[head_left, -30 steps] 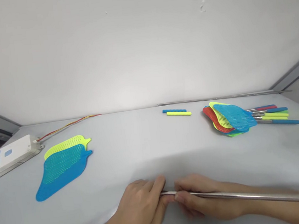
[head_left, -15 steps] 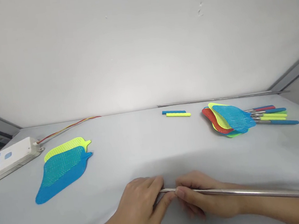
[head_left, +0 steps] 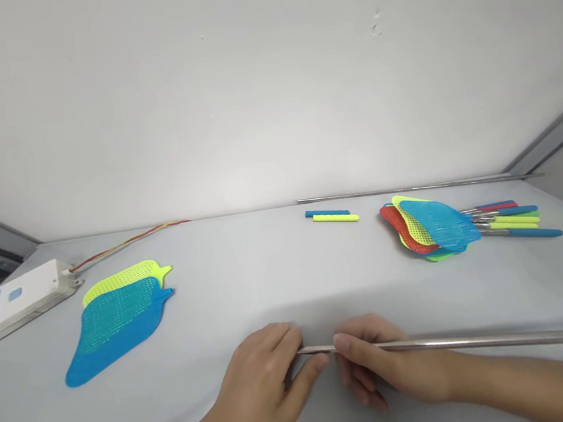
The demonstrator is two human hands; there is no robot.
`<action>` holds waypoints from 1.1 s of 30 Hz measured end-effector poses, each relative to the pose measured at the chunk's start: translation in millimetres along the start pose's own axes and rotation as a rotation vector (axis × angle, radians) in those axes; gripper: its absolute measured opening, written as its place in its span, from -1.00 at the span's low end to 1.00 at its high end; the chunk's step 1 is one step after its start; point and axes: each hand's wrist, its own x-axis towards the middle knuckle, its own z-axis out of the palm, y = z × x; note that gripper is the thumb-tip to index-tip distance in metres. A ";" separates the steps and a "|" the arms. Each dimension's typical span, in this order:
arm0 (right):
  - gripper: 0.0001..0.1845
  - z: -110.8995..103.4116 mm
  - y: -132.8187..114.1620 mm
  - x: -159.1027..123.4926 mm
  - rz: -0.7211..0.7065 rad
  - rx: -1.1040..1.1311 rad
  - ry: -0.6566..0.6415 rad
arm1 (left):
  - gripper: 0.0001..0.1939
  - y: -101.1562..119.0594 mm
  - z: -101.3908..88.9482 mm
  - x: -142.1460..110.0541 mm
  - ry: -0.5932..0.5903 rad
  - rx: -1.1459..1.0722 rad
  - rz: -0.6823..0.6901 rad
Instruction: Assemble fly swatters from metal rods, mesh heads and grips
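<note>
A silver telescopic metal rod [head_left: 476, 340] runs from the near middle of the table out past the right edge of the view. Its thin left end goes in under the fingers of my left hand [head_left: 266, 380], which are curled over it; the thumb stands a little away from the rod. Farther along, my right hand [head_left: 382, 358] pinches the rod between thumb and index finger, with the other fingers curled loosely below. The tip of the rod is hidden by my left hand.
At left lie a blue fly swatter head [head_left: 109, 350], a yellow one [head_left: 127, 275] and a power strip [head_left: 24, 298]. Blue and yellow handle sleeves [head_left: 335, 218] lie at the back. Several fly swatters [head_left: 438, 224] are piled at right, before another rod [head_left: 410, 189] along the wall.
The rod's right part has swung up, so it lies nearly level. My right hand has shifted slightly away from my left, and the left thumb has come off the rod.
</note>
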 end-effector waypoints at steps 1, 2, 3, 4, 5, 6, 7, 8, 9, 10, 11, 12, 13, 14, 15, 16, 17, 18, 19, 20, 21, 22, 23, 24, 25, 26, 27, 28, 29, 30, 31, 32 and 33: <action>-0.54 0.2 -0.1 0.1 0.002 0.015 0.009 | -0.68 0.0 -0.1 0.4 0.006 0.008 -0.010; -0.55 0.4 -0.1 0.1 0.004 0.028 0.014 | -0.68 0.1 -0.2 0.9 0.012 0.018 -0.023; -0.56 0.6 0.2 0.1 0.005 0.040 0.017 | -0.68 0.2 -0.5 1.5 0.019 0.029 -0.035; -0.57 0.9 0.6 0.3 0.003 0.048 0.020 | -0.68 0.2 -0.9 2.1 0.026 0.041 -0.048; -0.58 1.3 1.1 0.4 -0.004 0.051 0.023 | -0.68 0.2 -1.4 2.7 0.033 0.055 -0.062; -0.59 1.7 1.5 0.7 -0.014 0.053 0.030 | -0.69 0.0 -1.9 3.4 0.041 0.068 -0.074; -0.59 2.3 1.9 1.0 -0.025 0.052 0.040 | -0.69 -0.2 -2.3 4.0 0.046 0.077 -0.085; -0.59 2.8 2.3 1.4 -0.033 0.053 0.053 | -0.70 -0.5 -2.7 4.6 0.048 0.084 -0.095; -0.59 3.2 2.7 1.7 -0.037 0.055 0.067 | -0.70 -0.8 -3.0 5.2 0.048 0.086 -0.104; -0.59 3.4 3.3 2.0 -0.039 0.061 0.081 | -0.69 -1.2 -3.1 5.7 0.045 0.084 -0.112; -0.58 3.2 4.2 2.2 -0.041 0.071 0.094 | -0.69 -1.6 -3.1 6.1 0.039 0.078 -0.116; -0.57 2.8 5.4 2.2 -0.047 0.080 0.105 | -0.68 -2.1 -3.0 6.5 0.032 0.069 -0.121; -0.56 2.0 6.9 2.1 -0.058 0.091 0.115 | -0.68 -2.5 -2.9 6.8 0.026 0.060 -0.125; -0.53 1.1 8.6 2.0 -0.074 0.106 0.122 | -0.67 -3.0 -2.7 6.9 0.021 0.051 -0.129; -0.50 0.2 10.2 1.9 -0.093 0.123 0.126 | -0.66 -3.4 -2.6 6.9 0.017 0.042 -0.132; -0.48 -0.4 11.5 1.7 -0.108 0.142 0.130 | -0.66 -3.9 -2.6 6.9 0.014 0.034 -0.135; -0.46 -0.7 12.3 1.6 -0.112 0.158 0.134 | -0.65 -4.3 -2.6 6.7 0.014 0.027 -0.137; -0.44 -0.4 12.4 1.5 -0.105 0.164 0.143 | -0.65 -4.7 -2.8 6.6 0.015 0.021 -0.139; -0.43 0.3 11.8 1.4 -0.087 0.155 0.159 | -0.64 -5.1 -3.1 6.6 0.017 0.017 -0.141; -0.43 1.5 10.6 1.3 -0.066 0.132 0.177 | -0.63 -5.4 -3.5 6.8 0.019 0.014 -0.144; -0.43 2.9 9.0 1.1 -0.046 0.100 0.194 | -0.62 -5.7 -3.9 7.1 0.018 0.012 -0.147; -0.43 4.3 7.2 0.8 -0.034 0.065 0.205 | -0.61 -6.0 -4.3 7.5 0.018 0.010 -0.149; -0.44 5.7 5.5 0.4 -0.031 0.033 0.212 | -0.60 -6.3 -4.7 8.1 0.013 0.008 -0.151; -0.44 6.8 4.1 0.0 -0.032 0.004 0.208 | -0.59 -6.8 -4.9 8.6 0.005 0.003 -0.151; -0.44 7.6 3.0 -0.5 -0.036 -0.026 0.198 | -0.58 -7.3 -5.0 9.1 -0.001 -0.005 -0.150; -0.44 8.0 2.2 -0.8 -0.040 -0.056 0.186 | -0.58 -7.9 -5.0 9.5 -0.007 -0.017 -0.150; -0.44 8.2 1.6 -0.9 -0.045 -0.083 0.173 | -0.58 -8.6 -4.9 9.7 -0.010 -0.032 -0.149; -0.44 8.1 1.3 -0.9 -0.049 -0.107 0.160 | -0.58 -9.2 -4.6 9.7 -0.009 -0.049 -0.148; -0.44 7.9 1.1 -0.7 -0.050 -0.124 0.149 | -0.58 -9.8 -4.3 9.6 -0.006 -0.066 -0.146; -0.45 7.6 1.1 -0.4 -0.050 -0.134 0.141 | -0.59 -10.3 -4.0 9.3 -0.001 -0.082 -0.141; -0.45 7.3 1.1 0.0 -0.050 -0.137 0.139 | -0.60 -10.5 -3.6 9.1 0.001 -0.095 -0.134; -0.45 7.0 1.3 0.3 -0.050 -0.137 0.135 | -0.61 -10.7 -3.4 8.8 0.001 -0.104 -0.127; -0.46 6.8 1.6 0.7 -0.051 -0.138 0.133 | -0.62 -10.7 -3.1 8.6 -0.001 -0.109 -0.122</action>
